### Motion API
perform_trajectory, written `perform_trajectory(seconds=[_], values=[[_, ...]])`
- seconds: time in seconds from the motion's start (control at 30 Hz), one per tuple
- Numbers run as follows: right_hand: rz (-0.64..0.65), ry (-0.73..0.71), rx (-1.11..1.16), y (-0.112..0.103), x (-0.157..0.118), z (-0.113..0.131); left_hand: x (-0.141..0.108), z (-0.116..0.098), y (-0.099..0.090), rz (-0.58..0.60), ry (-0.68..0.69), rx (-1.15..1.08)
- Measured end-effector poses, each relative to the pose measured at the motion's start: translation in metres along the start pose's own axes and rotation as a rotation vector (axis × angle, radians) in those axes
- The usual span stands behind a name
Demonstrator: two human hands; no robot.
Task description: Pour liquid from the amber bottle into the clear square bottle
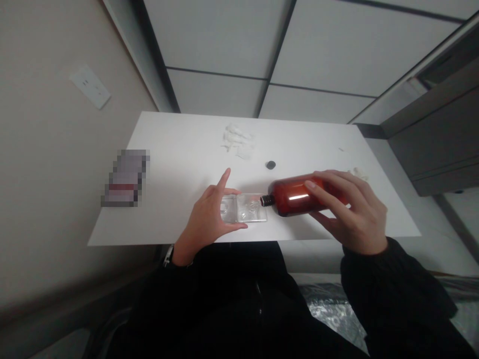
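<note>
My right hand (354, 214) is wrapped round a reddish-brown bottle (295, 195), tipped almost level with its uncapped black-looking neck pointing left. The neck is over the right end of a clear plastic tray (252, 208) with hollows in it. Whether liquid is coming out, I cannot make out. My left hand (209, 217) grips the tray's left part between thumb and fingers, its index finger raised. That hand covers the tray's left end. Beyond the bottle's neck, a small black cap (271, 164) lies on the white table (175, 149).
Crumpled white tissue or gloves (237, 140) lie near the table's far side. A pixelated dark-edged object (125, 178) is at the left edge. More pale crumpled material (358, 173) sits behind my right hand. White panels (224, 40) stand beyond the table, a wall at left.
</note>
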State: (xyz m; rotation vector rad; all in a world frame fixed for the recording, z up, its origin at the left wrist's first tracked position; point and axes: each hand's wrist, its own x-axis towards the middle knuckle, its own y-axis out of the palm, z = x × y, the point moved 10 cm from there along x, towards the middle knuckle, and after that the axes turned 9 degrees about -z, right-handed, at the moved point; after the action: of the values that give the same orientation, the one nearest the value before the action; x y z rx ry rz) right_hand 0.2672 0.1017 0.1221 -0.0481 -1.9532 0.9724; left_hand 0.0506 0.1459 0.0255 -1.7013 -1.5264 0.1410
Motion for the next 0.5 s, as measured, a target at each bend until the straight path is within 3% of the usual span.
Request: perform_trajectory(seconds=[0.5], values=[[-0.008,-0.02,-0.019,-0.004,0.0018,-0.0008,-0.0002,0.0029,0.0009,0.006,-0.002,0.007]])
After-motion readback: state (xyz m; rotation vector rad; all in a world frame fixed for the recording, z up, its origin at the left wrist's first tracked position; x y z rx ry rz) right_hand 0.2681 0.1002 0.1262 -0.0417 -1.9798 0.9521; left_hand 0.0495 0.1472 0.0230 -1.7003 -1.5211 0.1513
